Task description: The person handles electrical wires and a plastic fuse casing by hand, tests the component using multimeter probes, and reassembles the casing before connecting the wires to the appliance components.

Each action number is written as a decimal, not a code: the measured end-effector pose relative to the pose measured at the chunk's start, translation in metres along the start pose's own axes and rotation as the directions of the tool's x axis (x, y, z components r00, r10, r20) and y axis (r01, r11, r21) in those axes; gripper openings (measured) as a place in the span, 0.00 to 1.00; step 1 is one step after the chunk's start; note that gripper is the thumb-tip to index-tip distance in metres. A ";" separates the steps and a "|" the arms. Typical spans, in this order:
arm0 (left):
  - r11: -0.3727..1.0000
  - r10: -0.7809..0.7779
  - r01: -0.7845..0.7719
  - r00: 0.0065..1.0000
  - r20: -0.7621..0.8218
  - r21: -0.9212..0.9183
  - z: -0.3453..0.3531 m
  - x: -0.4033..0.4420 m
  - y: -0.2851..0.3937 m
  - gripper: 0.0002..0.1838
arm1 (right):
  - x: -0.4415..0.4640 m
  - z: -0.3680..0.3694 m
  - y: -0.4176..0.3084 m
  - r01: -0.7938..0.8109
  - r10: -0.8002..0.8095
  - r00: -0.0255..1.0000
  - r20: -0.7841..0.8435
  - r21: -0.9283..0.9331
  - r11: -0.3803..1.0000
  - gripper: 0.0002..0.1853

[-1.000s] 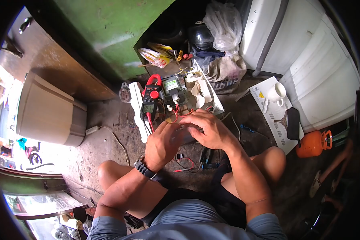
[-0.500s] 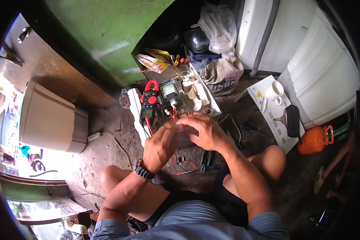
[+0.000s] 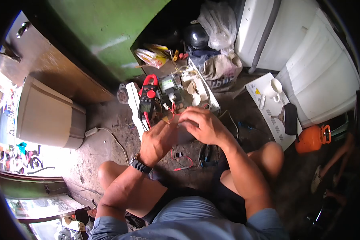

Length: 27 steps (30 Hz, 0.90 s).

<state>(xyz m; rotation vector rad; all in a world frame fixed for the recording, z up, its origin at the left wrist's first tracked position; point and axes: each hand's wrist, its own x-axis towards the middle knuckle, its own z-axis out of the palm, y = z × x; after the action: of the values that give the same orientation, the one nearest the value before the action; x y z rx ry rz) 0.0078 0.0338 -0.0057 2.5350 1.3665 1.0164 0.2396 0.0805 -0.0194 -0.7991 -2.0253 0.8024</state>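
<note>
My left hand, wearing a watch, has its fingers closed close to the red wire; what they grip is hidden. My right hand faces it, thumb and forefinger pinched at the end of that wire. The wire runs from a white connector on a transformer inside an opened appliance. A red and black clamp meter rests beside the transformer on the left, with a red test lead hanging toward my left hand.
A red probe and dark-handled pliers lie on the floor before my legs. Right stand a white panel carrying a white mug, and an orange gas canister. A bag sits behind the appliance.
The view has shifted slightly. My hands have drawn a little apart, and more of the red wire shows between their fingertips. The clamp meter stays beside the transformer.
</note>
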 end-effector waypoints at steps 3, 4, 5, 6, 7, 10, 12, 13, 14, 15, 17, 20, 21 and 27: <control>0.999 -0.040 0.040 0.999 0.005 -0.034 0.003 0.001 0.001 0.13 | 0.002 -0.002 -0.005 0.049 -0.050 0.998 -0.034 -0.031 0.998 0.08; 0.998 -0.038 0.038 0.999 -0.005 -0.045 0.003 0.002 0.002 0.13 | 0.002 0.000 -0.008 0.006 -0.005 0.999 -0.049 0.008 1.000 0.09; 0.995 -0.079 0.081 0.996 0.032 -0.056 0.000 0.003 0.005 0.14 | 0.003 0.000 -0.009 0.026 -0.026 0.998 -0.053 0.003 1.000 0.09; 0.991 -0.105 0.108 0.994 0.041 -0.074 0.002 0.001 0.004 0.15 | 0.003 -0.001 -0.009 0.048 -0.049 0.997 -0.057 -0.003 0.999 0.09; 0.992 -0.091 0.094 0.995 0.040 -0.088 0.002 0.001 0.003 0.16 | 0.004 0.000 -0.009 0.039 -0.039 0.998 -0.047 0.000 0.999 0.09; 0.982 -0.108 0.117 0.992 0.062 -0.149 0.002 0.000 0.003 0.18 | 0.004 0.003 -0.013 0.040 -0.041 0.996 -0.081 -0.011 0.999 0.09; 0.969 -0.137 0.151 0.987 0.085 -0.195 0.001 0.001 0.004 0.18 | 0.005 0.003 -0.020 0.109 -0.127 0.986 -0.110 -0.161 0.981 0.11; 0.964 -0.151 0.166 0.985 0.087 -0.210 0.000 0.003 0.006 0.15 | 0.006 0.004 -0.023 0.124 -0.148 0.982 -0.117 -0.191 0.974 0.11; 0.957 -0.166 0.182 0.982 0.088 -0.225 -0.001 0.005 0.007 0.12 | 0.005 0.003 -0.028 0.121 -0.143 0.984 -0.108 -0.189 0.975 0.11; 0.956 -0.161 0.179 0.982 0.094 -0.232 -0.002 0.005 0.008 0.12 | 0.005 0.003 -0.033 0.105 -0.127 0.985 -0.117 -0.175 0.979 0.11; 0.948 -0.155 0.164 0.986 0.054 -0.273 0.001 0.004 0.007 0.12 | 0.003 0.003 -0.034 0.123 -0.151 0.978 -0.146 -0.184 0.975 0.13; 0.931 -0.170 0.166 0.985 0.017 -0.324 0.005 0.003 0.007 0.11 | -0.003 -0.004 -0.045 0.133 -0.175 0.929 -0.327 -0.147 0.980 0.15; 0.933 -0.181 0.183 0.983 0.036 -0.309 0.004 0.003 0.007 0.10 | -0.009 -0.007 -0.043 0.135 -0.183 0.893 -0.412 -0.141 0.981 0.15; 0.907 -0.232 0.238 0.971 0.060 -0.347 0.002 0.005 0.010 0.09 | -0.112 0.028 0.044 -0.418 0.531 0.613 -0.585 0.330 0.846 0.05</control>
<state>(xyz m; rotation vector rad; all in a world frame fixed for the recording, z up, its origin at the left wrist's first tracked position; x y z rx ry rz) 0.0181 0.0323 -0.0010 2.0606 1.3072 1.0763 0.2815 0.0145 -0.1153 -1.3418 -1.0913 0.8022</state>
